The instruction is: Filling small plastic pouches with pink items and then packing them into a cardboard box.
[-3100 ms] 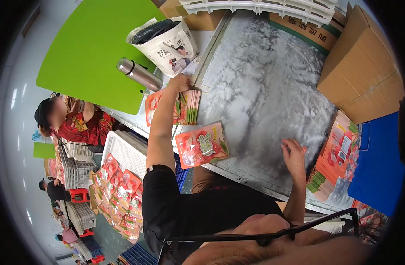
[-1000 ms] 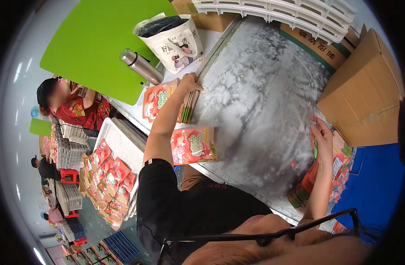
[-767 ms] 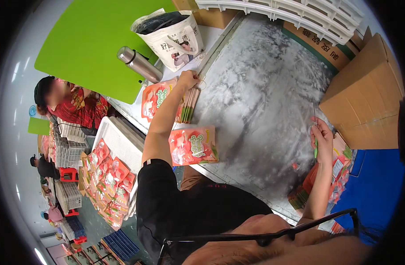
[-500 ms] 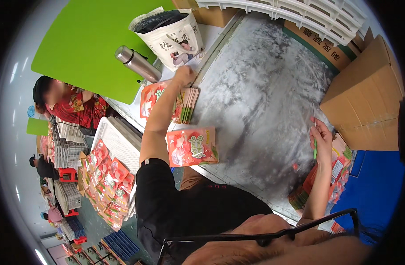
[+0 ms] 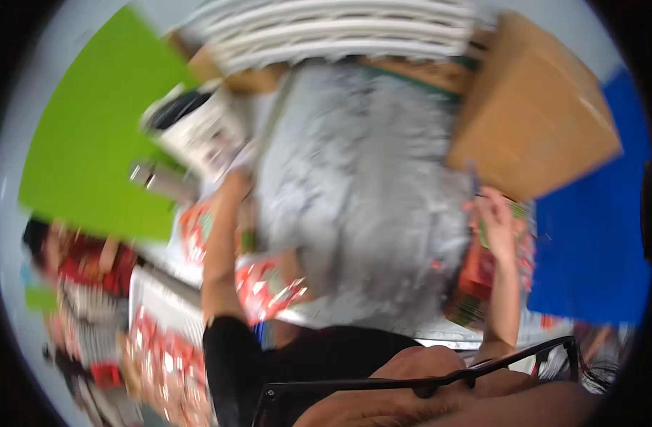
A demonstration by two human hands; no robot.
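Observation:
The picture is smeared by motion. My left hand (image 5: 235, 186) reaches to the table's far left, just below a cream tote bag (image 5: 206, 135); its fingers are too blurred to read. Under that forearm lie red pouches (image 5: 196, 229), and a nearer red pouch (image 5: 272, 285) rests at the table's front left edge. My right hand (image 5: 495, 217) is closed around a thin tool with a green handle (image 5: 483, 232), its narrow tip pointing away from me. Beneath this hand sits a stack of red pouches (image 5: 475, 274) at the table's right edge.
A metal flask (image 5: 162, 180) stands beside the bag. White plastic crates (image 5: 340, 32) line the back, and a cardboard box (image 5: 536, 114) stands at the right. A white tray (image 5: 162, 292) of pouches is on the left, with a person in red (image 5: 91, 260) behind it.
My view has swung, so the table sits further left and straighter. My right hand has shifted nearer to the right-hand stack, still with the green-handled tool. My left hand stays by the bag.

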